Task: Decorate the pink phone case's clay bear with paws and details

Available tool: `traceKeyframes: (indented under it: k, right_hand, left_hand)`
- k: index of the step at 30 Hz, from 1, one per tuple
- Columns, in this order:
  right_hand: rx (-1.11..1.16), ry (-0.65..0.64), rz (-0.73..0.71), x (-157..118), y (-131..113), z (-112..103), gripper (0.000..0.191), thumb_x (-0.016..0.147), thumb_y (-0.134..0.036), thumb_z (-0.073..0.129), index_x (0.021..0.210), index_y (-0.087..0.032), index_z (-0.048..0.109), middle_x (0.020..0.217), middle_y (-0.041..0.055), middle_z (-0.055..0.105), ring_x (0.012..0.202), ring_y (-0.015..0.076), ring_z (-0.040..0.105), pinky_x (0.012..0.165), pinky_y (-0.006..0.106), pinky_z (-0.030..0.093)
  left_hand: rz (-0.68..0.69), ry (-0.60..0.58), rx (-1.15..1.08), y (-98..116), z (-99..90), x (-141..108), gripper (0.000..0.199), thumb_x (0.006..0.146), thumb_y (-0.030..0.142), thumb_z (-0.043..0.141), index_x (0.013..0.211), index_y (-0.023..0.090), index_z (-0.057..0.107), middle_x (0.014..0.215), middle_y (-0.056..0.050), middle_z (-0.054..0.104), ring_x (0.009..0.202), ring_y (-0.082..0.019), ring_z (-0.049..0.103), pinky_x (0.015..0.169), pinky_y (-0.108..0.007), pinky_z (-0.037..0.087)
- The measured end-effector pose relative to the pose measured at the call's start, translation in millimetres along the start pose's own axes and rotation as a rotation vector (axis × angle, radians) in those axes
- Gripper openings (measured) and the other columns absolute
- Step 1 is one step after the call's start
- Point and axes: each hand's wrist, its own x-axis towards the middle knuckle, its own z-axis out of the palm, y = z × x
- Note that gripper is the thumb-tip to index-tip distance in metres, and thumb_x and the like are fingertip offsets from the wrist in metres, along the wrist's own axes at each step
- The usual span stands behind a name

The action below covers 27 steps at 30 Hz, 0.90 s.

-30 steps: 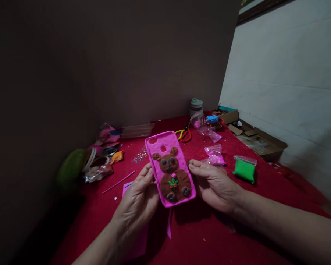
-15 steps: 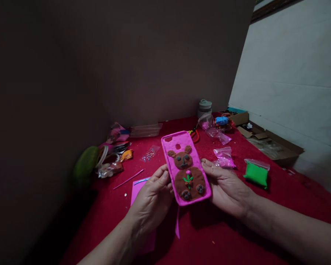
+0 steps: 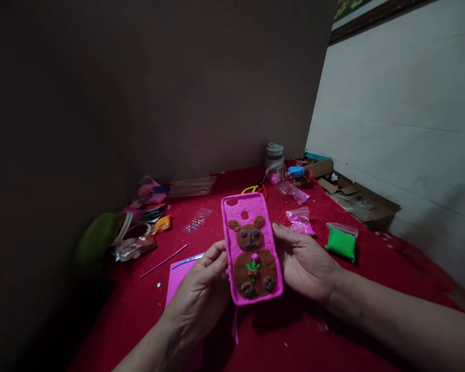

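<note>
Between my two hands a pink phone case (image 3: 270,235) is held up above the red cloth, its decorated side toward me. On it sits a brown clay bear (image 3: 238,271) with dark eyes and paws and a small pink flower on a green stem. My left hand (image 3: 203,289) grips the case's left edge, thumb in front and fingers partly hidden behind. Along the right edge, my right hand (image 3: 308,263) is closed on the case, its fingertips out of sight. Below my left hand lies a pink sheet (image 3: 174,284) with a blue shiny strip (image 3: 188,261) on it.
A thin pink stick (image 3: 163,261) and a bead packet (image 3: 198,220) lie left. Right are a green clay bag (image 3: 341,243) and a pink clay bag (image 3: 300,221). Pliers (image 3: 251,189), a lidded bottle (image 3: 275,154) and cardboard boxes (image 3: 383,206) stand farther back.
The view has swung a little to the right, so the table things appear shifted left. The case is tilted slightly less and sits a bit lower, with both hands still on it.
</note>
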Motion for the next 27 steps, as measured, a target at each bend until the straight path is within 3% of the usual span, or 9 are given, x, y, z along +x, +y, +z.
traceKeyframes:
  k: [4, 8, 16, 27]
  right_hand:
    - [-0.047, -0.035, -0.05, 1, 3, -2, 0.014, 0.088, -0.011, 0.055, 0.076, -0.014, 0.061, 0.074, 0.0045, 0.068, 0.09, 0.0193, 0.066, 0.1, 0.042, 0.044]
    - [-0.024, -0.038, -0.071, 1, 5, -5, 0.007, 0.084, -0.008, 0.061, 0.08, -0.014, 0.06, 0.075, 0.0039, 0.069, 0.087, 0.019, 0.067, 0.097, 0.042, 0.046]
    - [-0.046, -0.05, -0.078, 5, 3, -11, 0.016, 0.075, -0.007, 0.071, 0.082, -0.016, 0.06, 0.078, 0.0011, 0.069, 0.084, 0.018, 0.068, 0.095, 0.041, 0.046]
    - [-0.063, -0.062, -0.071, 4, 4, -10, 0.012, 0.078, -0.01, 0.068, 0.076, -0.016, 0.058, 0.079, 0.0021, 0.069, 0.077, 0.0155, 0.066, 0.093, 0.038, 0.047]
  left_hand:
    - [-0.022, 0.019, -0.006, 0, 1.7, -2, 0.029, 0.077, 0.013, 0.072, 0.105, 0.018, 0.066, 0.098, -0.006, 0.074, 0.082, -0.017, 0.071, 0.075, -0.028, 0.058]
    - [-0.016, 0.013, -0.005, -2, -0.9, -1, 0.027, 0.079, 0.013, 0.07, 0.106, 0.018, 0.067, 0.098, -0.006, 0.074, 0.084, -0.017, 0.071, 0.077, -0.027, 0.057]
    - [-0.029, 0.01, 0.024, -1, -4.4, 0, 0.027, 0.08, 0.014, 0.07, 0.106, 0.018, 0.067, 0.097, -0.007, 0.074, 0.083, -0.017, 0.071, 0.078, -0.029, 0.058]
    - [-0.015, -0.001, 0.017, -1, -3.9, -1, 0.026, 0.079, 0.014, 0.07, 0.105, 0.017, 0.068, 0.099, -0.007, 0.074, 0.081, -0.017, 0.071, 0.077, -0.028, 0.057]
